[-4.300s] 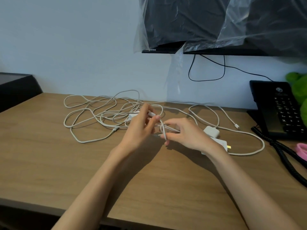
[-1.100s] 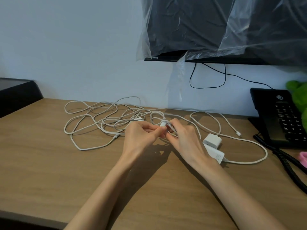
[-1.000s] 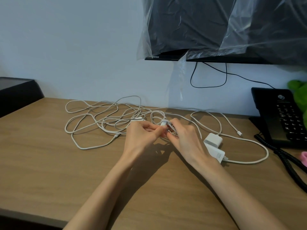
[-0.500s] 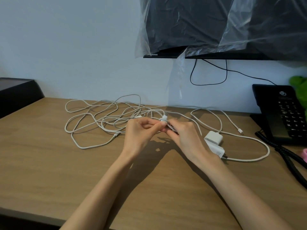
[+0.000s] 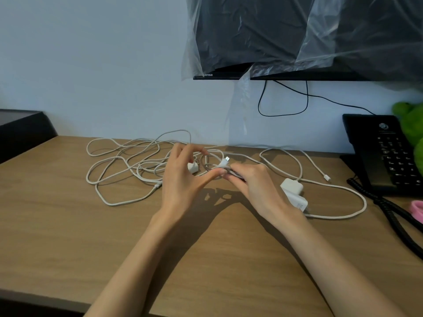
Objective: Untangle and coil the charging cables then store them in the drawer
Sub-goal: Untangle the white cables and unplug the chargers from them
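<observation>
A tangle of white charging cables (image 5: 128,163) sprawls over the back of the wooden desk (image 5: 68,236). My right hand (image 5: 254,186) pinches a cable end just behind its connector (image 5: 226,159), which sticks up to the left. My left hand (image 5: 183,179) is beside it with fingers spread and raised, its thumb touching the same cable by my right fingertips. A small white adapter (image 5: 192,167) lies behind my left hand. Two white charger bricks (image 5: 293,187) sit partly hidden behind my right wrist. A loose plug end (image 5: 327,178) lies to the right. No drawer is in view.
A black desk telephone (image 5: 389,156) with a coiled cord (image 5: 393,216) stands at the right, beside a green plush toy (image 5: 409,124) and a pink object (image 5: 417,209). A plastic-covered monitor (image 5: 274,37) hangs above. A black box (image 5: 20,129) is at the far left.
My left hand has let go of its pinch and spread its fingers upward, keeping only the thumb on the cable. My right hand still holds the cable end, its connector now more exposed.
</observation>
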